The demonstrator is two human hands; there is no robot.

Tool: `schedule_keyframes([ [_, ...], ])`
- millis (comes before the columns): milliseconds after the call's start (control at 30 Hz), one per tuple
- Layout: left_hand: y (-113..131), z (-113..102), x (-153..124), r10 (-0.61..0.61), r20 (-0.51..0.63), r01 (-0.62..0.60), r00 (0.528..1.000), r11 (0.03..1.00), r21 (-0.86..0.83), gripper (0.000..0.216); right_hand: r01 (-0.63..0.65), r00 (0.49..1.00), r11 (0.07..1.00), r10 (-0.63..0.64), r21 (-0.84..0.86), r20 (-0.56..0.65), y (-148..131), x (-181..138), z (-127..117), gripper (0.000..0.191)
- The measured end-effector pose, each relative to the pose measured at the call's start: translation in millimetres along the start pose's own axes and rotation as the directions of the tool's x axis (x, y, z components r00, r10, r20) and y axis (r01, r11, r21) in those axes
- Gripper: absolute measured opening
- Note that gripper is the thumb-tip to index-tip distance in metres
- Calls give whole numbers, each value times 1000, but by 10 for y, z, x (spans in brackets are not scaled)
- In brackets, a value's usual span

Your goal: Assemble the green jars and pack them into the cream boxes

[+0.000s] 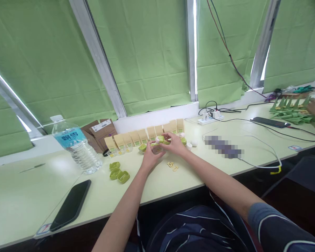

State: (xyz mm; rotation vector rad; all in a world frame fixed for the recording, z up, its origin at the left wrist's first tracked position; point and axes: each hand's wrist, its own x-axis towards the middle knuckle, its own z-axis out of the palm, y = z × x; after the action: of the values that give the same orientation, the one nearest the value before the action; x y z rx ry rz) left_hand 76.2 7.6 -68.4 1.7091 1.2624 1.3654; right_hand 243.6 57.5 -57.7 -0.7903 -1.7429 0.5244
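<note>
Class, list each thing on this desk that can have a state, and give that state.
bottle: upright, capped
phone: flat, screen dark
green shells: lying loose, open side up
boxes: standing in a row
power strip: plug in
left hand: fingers closed on green piece
right hand: fingers closed on green piece

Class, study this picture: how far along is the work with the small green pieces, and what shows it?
Looks done: a row of tan packets stands upright. In hand: the right hand pinches a small green piece, the left hand close against it. Seemingly left: three green shells lie loose near the water bottle, yellow bits by the wrists.
</note>
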Motion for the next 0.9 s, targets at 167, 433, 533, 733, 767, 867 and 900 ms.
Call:
schedule_keyframes([
  [167,16,1,9,0,12,0,1000,1000,-16,67,26,999,992,-29,126,24,-76,-32,-8,45],
  [433,16,10,-8,-5,-15,5,1000,1000,11,75,60,986,971,-94,233,140,-101,-60,2,42],
  [533,44,11,-25,0,-7,0,1000,1000,9,75,69,978,969,-113,236,177,-60,-56,8,41],
  [733,99,17,-49,12,-26,-13,1000,1000,-13,75,83,963,964,-142,251,227,21,-45,36,36],
  [767,100,16,-50,14,-33,-14,999,1000,-5,75,78,962,964,-140,256,234,26,-43,38,35],
  [867,83,9,-50,13,-37,-13,999,1000,11,76,61,957,963,-131,261,258,17,-43,30,35],
  [900,74,5,-48,11,-38,-10,999,1000,17,77,56,956,964,-127,261,266,9,-45,25,35],
])
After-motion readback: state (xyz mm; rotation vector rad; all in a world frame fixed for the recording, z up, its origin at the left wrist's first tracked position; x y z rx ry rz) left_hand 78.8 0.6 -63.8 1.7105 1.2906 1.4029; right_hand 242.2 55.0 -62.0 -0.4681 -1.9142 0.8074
